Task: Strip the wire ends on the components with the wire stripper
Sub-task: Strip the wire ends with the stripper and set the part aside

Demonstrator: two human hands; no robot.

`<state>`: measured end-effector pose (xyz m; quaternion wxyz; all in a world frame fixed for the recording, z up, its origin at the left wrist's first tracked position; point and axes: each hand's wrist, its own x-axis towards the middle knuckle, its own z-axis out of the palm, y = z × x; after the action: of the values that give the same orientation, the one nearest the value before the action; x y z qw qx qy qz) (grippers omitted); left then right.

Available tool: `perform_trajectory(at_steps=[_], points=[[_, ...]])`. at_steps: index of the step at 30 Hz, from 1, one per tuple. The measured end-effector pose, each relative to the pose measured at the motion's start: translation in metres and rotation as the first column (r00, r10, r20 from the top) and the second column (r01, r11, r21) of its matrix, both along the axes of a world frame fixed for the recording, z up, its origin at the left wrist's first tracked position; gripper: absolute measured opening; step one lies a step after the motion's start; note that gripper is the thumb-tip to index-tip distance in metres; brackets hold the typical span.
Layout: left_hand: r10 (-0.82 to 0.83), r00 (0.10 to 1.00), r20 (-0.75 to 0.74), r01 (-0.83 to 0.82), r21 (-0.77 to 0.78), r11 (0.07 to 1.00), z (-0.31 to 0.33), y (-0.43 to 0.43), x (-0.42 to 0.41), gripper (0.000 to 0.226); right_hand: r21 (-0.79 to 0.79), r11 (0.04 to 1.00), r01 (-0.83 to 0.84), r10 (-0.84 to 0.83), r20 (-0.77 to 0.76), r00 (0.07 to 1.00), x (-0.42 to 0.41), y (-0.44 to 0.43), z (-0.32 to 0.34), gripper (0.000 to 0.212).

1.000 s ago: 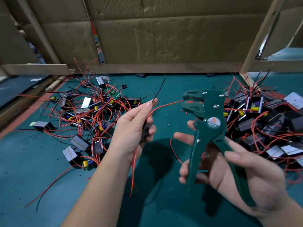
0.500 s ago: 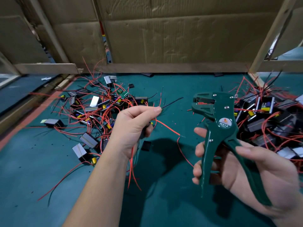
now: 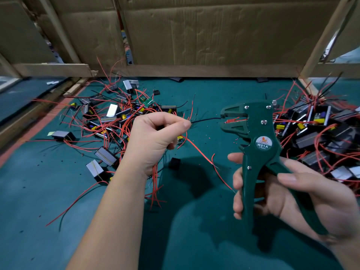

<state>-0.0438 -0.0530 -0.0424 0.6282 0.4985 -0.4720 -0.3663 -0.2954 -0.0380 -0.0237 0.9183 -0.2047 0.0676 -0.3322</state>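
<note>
Pinching a black wire [image 3: 206, 119], the left hand [image 3: 153, 139] points it level, rightward, apparently into the wire stripper [image 3: 259, 137]. The right hand [image 3: 303, 193] grips its upright handles.

left pile of components [image 3: 116, 117] on table [image 3: 39, 191] | right pile of components [image 3: 315, 129] opposite | wire stripper [image 3: 261, 137] between, near right pile | wire [image 3: 204, 120] at its left | cardboard [image 3: 194, 32] behind

Green table [image 3: 58, 221], wired component piles left [image 3: 109, 121] and right [image 3: 319, 133]
</note>
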Motion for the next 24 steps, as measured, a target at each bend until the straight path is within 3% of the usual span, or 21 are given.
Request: perform_trajectory(at_steps=[2, 3, 7, 12, 17, 21, 24], points=[[0.004, 1.000, -0.004, -0.004, -0.003, 1.000, 0.000, 0.000, -0.001, 0.008, -0.213, 0.977, 0.027, -0.065, -0.175, 0.982, -0.009, -0.006, -0.013, 0.043], [0.001, 1.000, -0.005, -0.001, -0.004, 1.000, 0.000, 0.000, -0.001, 0.008, -0.270, 0.963, 0.011, -0.064, -0.187, 0.980, 0.003, -0.002, -0.027, 0.041], [-0.017, 1.000, 0.000, 0.017, -0.011, 1.000, -0.001, 0.000, -0.001, 0.010, -0.421, 0.907, -0.001, -0.141, -0.305, 0.942, 0.009, -0.002, -0.033, 0.064], [-0.071, 0.998, 0.003, 0.071, 0.003, 0.998, 0.000, 0.000, -0.007, 0.013, -0.382, 0.919, 0.096, -0.222, -0.301, 0.927, 0.019, 0.005, -0.030, 0.068], [-0.141, 0.987, -0.074, 0.151, 0.157, 0.976, -0.003, -0.001, -0.017, 0.015, -0.365, 0.913, 0.183, -0.291, -0.266, 0.919, 0.024, 0.007, -0.026, 0.069], [-0.112, 0.929, -0.353, 0.225, 0.298, 0.928, -0.005, -0.005, -0.024, 0.031, -0.336, 0.923, 0.189, -0.294, -0.294, 0.910, 0.025, 0.007, -0.026, 0.075], [-0.146, 0.839, -0.525, 0.343, 0.300, 0.890, -0.005, -0.007, -0.025, 0.029, -0.305, 0.932, 0.197, -0.291, -0.302, 0.908, 0.026, 0.006, -0.027, 0.076]])
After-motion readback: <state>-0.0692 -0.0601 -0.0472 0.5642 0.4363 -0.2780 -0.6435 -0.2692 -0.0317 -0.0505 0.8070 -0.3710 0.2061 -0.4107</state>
